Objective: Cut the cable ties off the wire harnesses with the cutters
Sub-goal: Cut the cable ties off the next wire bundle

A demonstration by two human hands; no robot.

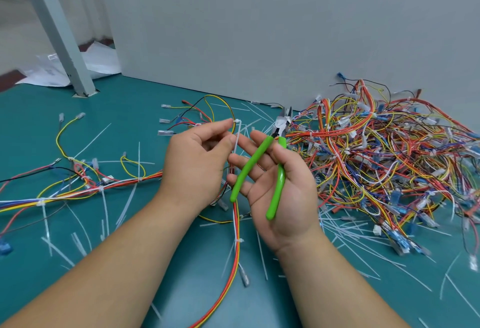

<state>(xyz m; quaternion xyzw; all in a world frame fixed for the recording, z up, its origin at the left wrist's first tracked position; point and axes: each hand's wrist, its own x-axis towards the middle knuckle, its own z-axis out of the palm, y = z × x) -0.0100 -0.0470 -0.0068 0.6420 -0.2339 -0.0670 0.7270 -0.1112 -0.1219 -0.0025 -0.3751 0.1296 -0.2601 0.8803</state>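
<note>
— While both forearms reach out over the teal table (155, 262), my left hand (197, 164) pinches a white cable tie (236, 134) between thumb and forefinger. Its square head is uppermost, and my other fingers are loosely curled.

— Is that tie off the wires?

— Hard to say from this angle. A thin wire loop (220, 100), yellow and dark, rises just behind it, and the strip may or may not be round it.

— And the cutters?

— The cutters (259, 169) lie across my right hand (283, 192), which is turned palm up with the fingers almost straight. My thumb hooks over the right green handle and the other handle crosses my fingers. The handles are spread apart, and the metal jaws point away from me, parted.

— Where are the harnesses?

— One harness (235, 226) of orange, red and yellow wires runs along the table beneath my hands and toward me, with a fastened tie (238, 240) round it. A second harness (78, 190) stretches off to the left, tied in several places. A big tangled pile of harnesses (389, 151) sits to the right against a grey wall panel (259, 29). Loose white tie strips (124, 205) are scattered over the table.
</note>
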